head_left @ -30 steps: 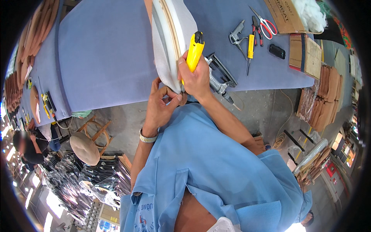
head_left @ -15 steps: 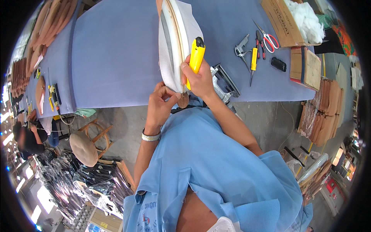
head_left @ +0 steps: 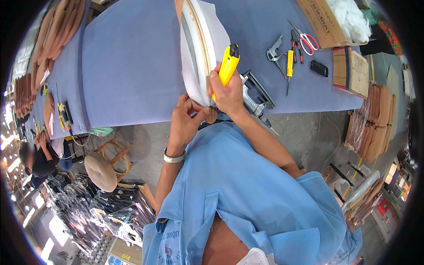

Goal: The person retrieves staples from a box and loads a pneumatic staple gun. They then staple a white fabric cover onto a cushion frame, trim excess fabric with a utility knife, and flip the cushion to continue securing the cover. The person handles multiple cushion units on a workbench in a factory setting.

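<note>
Your right hand (head_left: 227,95) is clenched round a yellow utility knife (head_left: 227,66), its black tip pointing up and away from you, laid against the fabric-covered panel (head_left: 199,48). Your left hand (head_left: 185,119) pinches the panel's lower white fabric edge between thumb and fingertips, wrist bent upward, a metal watch (head_left: 173,157) on it. The panel stands on edge at the near edge of the table (head_left: 132,66), overhanging it towards your chest. The table is covered in blue-grey cloth. Just right of your right hand lies a black staple gun (head_left: 256,95); farther right, towards the table's far right corner, are a yellow-handled screwdriver (head_left: 289,64), red-handled scissors (head_left: 304,39) and a cardboard box (head_left: 322,22). Below the near edge, the concrete floor holds a round stool (head_left: 104,168); brown padded pieces (head_left: 375,128) are stacked at the right.
</note>
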Demonstrator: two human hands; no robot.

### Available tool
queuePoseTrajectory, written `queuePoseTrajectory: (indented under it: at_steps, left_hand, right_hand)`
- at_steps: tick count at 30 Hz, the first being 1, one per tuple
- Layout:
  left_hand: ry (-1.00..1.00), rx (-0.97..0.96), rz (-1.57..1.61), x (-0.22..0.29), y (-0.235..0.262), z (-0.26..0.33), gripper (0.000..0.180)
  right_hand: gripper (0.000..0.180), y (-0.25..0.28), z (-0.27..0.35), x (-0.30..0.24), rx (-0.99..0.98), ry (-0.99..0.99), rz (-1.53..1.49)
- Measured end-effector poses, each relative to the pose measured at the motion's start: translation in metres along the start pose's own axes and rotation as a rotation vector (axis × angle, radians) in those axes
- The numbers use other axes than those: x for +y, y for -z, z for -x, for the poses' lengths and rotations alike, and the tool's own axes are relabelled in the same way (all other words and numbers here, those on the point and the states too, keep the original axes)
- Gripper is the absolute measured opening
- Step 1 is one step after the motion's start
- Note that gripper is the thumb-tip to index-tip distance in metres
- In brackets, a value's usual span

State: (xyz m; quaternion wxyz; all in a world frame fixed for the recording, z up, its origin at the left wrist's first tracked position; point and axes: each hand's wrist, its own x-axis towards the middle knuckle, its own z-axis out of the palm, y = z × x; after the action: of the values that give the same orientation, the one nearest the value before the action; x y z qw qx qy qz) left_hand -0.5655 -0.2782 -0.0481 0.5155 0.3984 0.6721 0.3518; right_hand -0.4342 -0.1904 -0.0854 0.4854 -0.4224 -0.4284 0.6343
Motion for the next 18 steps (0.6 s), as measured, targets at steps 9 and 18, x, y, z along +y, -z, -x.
queuePoseTrajectory:
  at_steps: [9, 18]
  left_hand:
    - [-0.031, -0.033, -0.001, -0.009, 0.001, 0.002, 0.015]
    - [-0.075, 0.056, 0.264, -0.015, -0.006, 0.006, 0.008]
  right_hand:
    - [0.009, -0.003, -0.006, 0.002, 0.086, -0.023, -0.020]
    - [0.010, 0.001, -0.007, 0.000, -0.013, -0.017, -0.037]
